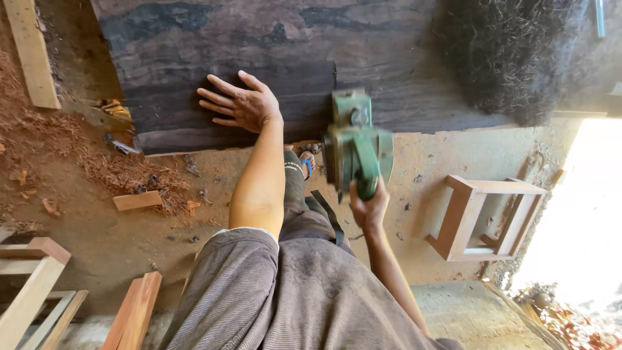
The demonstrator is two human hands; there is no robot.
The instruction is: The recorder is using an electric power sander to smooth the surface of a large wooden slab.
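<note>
Looking straight down from head height here. Left hand (243,105) lying flat and spread wide on a big dark wooden slab (272,58), fingers fanned out, palm pressing against the surface, not gripping anything. Right hand (368,206) wrapping its grip tight around the handle of a green electric planer (355,146), holding it right at the near edge of that slab, just beside the left forearm. Can't tell whether the planer's sole is touching the wood or hanging just off the edge.

Slab itself looking rough, dark with blotchy patches, stretching across most of the upper view. Sitting at the far right end of it, a heap of dark curly shavings (512,55). Below the slab edge, a sandalled foot (306,162) poking out on the dirt floor (162,240).

Lying around on the floor: a pile of reddish wood shavings (97,162) on the left, a small wood offcut (137,200) near it, a pale plank (32,52) up in the left corner. Standing well off to the right, a small reddish wooden stool frame (486,217). Showing at the bottom left, more reddish timber pieces (133,314) and a pale frame (29,291). Very bright light blowing out the right edge
</note>
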